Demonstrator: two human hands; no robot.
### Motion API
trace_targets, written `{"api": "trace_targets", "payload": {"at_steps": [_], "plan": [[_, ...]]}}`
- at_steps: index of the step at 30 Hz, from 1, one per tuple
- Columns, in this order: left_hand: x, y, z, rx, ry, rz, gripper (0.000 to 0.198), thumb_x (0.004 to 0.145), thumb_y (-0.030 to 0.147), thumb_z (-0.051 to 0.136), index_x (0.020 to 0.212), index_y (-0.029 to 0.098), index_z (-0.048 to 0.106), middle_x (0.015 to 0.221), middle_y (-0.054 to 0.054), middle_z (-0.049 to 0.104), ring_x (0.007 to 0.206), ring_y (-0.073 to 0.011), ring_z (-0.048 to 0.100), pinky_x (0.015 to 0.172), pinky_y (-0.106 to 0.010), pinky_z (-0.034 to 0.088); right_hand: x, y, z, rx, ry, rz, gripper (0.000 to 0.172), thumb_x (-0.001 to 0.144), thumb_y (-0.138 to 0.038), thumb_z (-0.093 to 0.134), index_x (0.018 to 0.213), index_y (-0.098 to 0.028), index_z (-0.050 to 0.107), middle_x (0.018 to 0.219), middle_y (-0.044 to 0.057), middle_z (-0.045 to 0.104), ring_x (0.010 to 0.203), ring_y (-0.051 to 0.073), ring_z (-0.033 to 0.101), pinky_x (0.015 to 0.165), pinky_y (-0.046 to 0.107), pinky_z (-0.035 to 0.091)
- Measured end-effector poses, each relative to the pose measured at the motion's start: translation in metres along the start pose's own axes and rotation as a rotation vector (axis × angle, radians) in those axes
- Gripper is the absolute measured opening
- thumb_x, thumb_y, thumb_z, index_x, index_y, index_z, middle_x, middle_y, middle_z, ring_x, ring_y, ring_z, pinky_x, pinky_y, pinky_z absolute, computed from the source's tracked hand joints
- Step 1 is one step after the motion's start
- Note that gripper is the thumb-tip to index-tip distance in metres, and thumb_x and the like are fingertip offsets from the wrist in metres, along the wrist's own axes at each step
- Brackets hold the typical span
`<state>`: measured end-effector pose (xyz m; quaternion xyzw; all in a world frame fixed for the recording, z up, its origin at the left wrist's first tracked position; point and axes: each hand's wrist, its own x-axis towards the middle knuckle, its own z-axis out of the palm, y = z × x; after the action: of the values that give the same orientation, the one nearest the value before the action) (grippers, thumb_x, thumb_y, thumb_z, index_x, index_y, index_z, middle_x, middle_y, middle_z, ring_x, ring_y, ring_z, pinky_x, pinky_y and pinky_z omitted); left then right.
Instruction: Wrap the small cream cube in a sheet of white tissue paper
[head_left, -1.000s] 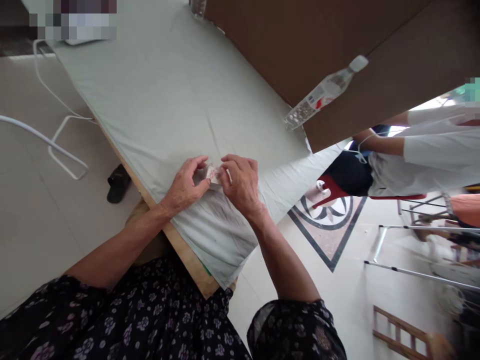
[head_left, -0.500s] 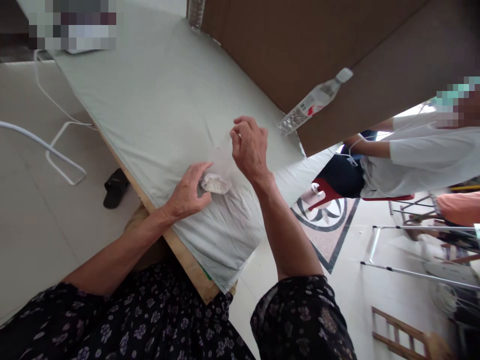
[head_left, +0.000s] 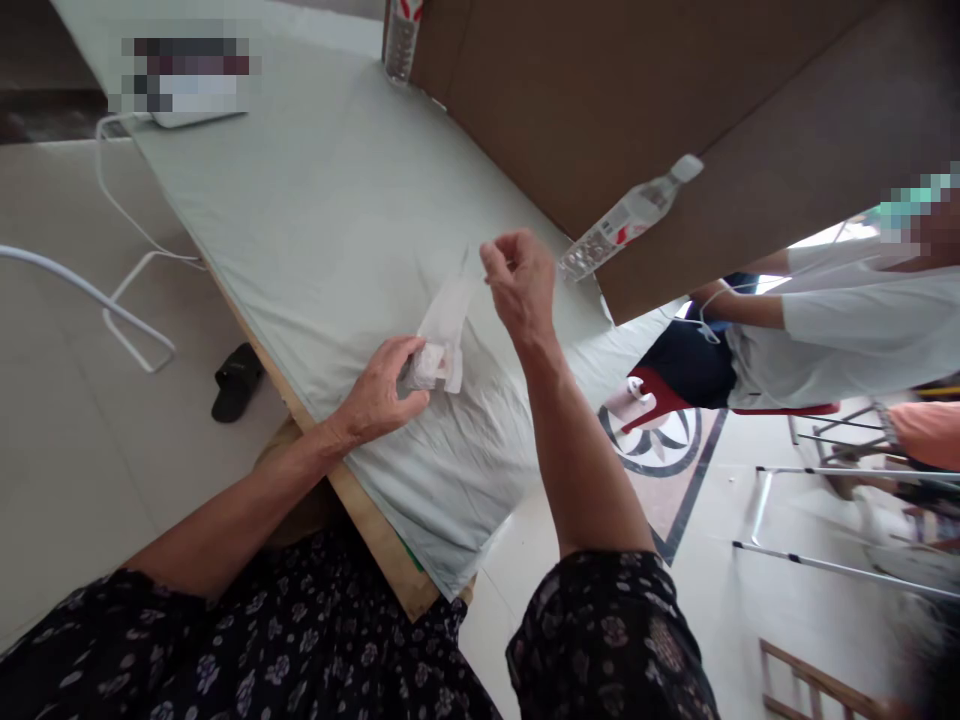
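Sleeves of dark flowered cloth fill the near edge, cut off by the frame. Ahead, the left hand (head_left: 379, 392) pinches a small packet (head_left: 435, 367) between thumb and fingers, low over the pale cloth of the table (head_left: 315, 220); its contents are too small to make out, whitish with a touch of red. A thin translucent strip (head_left: 450, 300) rises from it to the raised right hand (head_left: 520, 283), fingers pressed together on its end. Farther off, a plastic bottle (head_left: 626, 217) leans against brown board.
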<state>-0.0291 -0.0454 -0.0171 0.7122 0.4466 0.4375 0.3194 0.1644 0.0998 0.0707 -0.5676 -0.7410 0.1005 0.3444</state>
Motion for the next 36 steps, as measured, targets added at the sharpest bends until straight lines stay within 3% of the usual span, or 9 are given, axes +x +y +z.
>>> {"api": "trace_targets", "payload": {"at_steps": [4,8,11,17,22,26,31,33,36], "plan": [[-0.001,-0.003,0.005,0.092,0.06,0.011,0.067,0.086,0.033,0.068,0.15,0.018,0.052,0.153,-0.02,0.049,0.143,-0.0331,0.051,0.12,-0.054,0.046,-0.051,-0.029,-0.009,-0.191,-0.186,0.056,0.039,0.093,-0.06,0.065,0.085,-0.022,0.065,0.078,0.001,0.066,0.076,0.018,0.061,0.078,0.033,0.045],[-0.001,-0.005,0.006,0.205,0.074,0.039,0.055,0.091,0.036,0.069,0.143,0.019,0.062,0.157,-0.019,0.044,0.136,-0.0332,0.054,0.117,-0.055,0.047,-0.075,-0.031,-0.005,-0.292,-0.329,0.129,0.02,0.089,-0.037,0.065,0.076,-0.022,0.065,0.074,0.002,0.068,0.073,0.018,0.058,0.072,0.031,0.04],[-0.001,-0.003,0.006,0.276,0.065,0.084,0.041,0.096,0.034,0.063,0.135,0.021,0.069,0.159,-0.017,0.044,0.138,-0.0339,0.052,0.114,-0.054,0.049,-0.083,-0.015,-0.005,-0.204,-0.276,0.207,0.018,0.088,-0.024,0.056,0.071,-0.022,0.062,0.072,0.001,0.066,0.069,0.016,0.054,0.068,0.03,0.035],[0.0,0.008,0.01,0.421,0.007,0.244,0.034,0.101,0.04,0.056,0.124,0.025,0.076,0.168,-0.015,0.041,0.152,-0.0373,0.041,0.123,-0.058,0.034,-0.103,0.014,-0.007,-0.021,-0.188,0.352,0.021,0.085,-0.031,0.056,0.066,-0.023,0.054,0.066,-0.001,0.06,0.065,0.015,0.05,0.066,0.03,0.034],[0.001,0.004,0.007,0.512,0.188,-0.009,0.047,0.105,0.044,0.043,0.128,0.016,0.073,0.157,-0.021,0.054,0.149,-0.0383,0.045,0.123,-0.06,0.035,-0.114,0.029,-0.003,-0.047,-0.142,0.397,0.022,0.085,-0.035,0.057,0.066,-0.023,0.054,0.066,0.0,0.061,0.065,0.016,0.05,0.066,0.031,0.035],[0.002,-0.004,0.004,0.544,0.286,-0.216,0.052,0.101,0.05,0.046,0.12,0.01,0.074,0.154,-0.027,0.055,0.15,-0.044,0.042,0.124,-0.065,0.032,-0.12,0.03,-0.013,-0.079,-0.102,0.439,0.014,0.084,-0.034,0.06,0.076,-0.023,0.063,0.072,0.002,0.067,0.068,0.018,0.056,0.07,0.033,0.042],[0.003,-0.003,0.001,0.495,0.247,-0.299,0.046,0.099,0.049,0.049,0.116,0.014,0.074,0.165,-0.023,0.044,0.157,-0.0443,0.032,0.128,-0.067,0.024,-0.121,0.006,-0.025,0.068,0.044,0.143,0.025,0.093,-0.04,0.057,0.103,-0.022,0.071,0.099,0.008,0.077,0.085,0.021,0.068,0.087,0.039,0.053],[0.002,-0.002,0.0,0.476,0.245,-0.303,0.045,0.1,0.047,0.048,0.116,0.014,0.074,0.167,-0.022,0.042,0.157,-0.0433,0.032,0.128,-0.066,0.023,-0.117,-0.002,-0.021,0.146,-0.034,0.03,0.032,0.095,-0.044,0.058,0.113,-0.021,0.072,0.113,0.011,0.078,0.099,0.023,0.07,0.092,0.041,0.054],[0.001,-0.003,-0.002,0.455,0.281,-0.273,0.043,0.103,0.046,0.044,0.109,0.016,0.074,0.167,-0.02,0.042,0.155,-0.0397,0.036,0.129,-0.062,0.025,-0.113,-0.007,-0.015,0.2,-0.191,0.059,0.04,0.096,-0.048,0.059,0.121,-0.019,0.071,0.112,0.011,0.079,0.102,0.024,0.071,0.093,0.041,0.054]]}}
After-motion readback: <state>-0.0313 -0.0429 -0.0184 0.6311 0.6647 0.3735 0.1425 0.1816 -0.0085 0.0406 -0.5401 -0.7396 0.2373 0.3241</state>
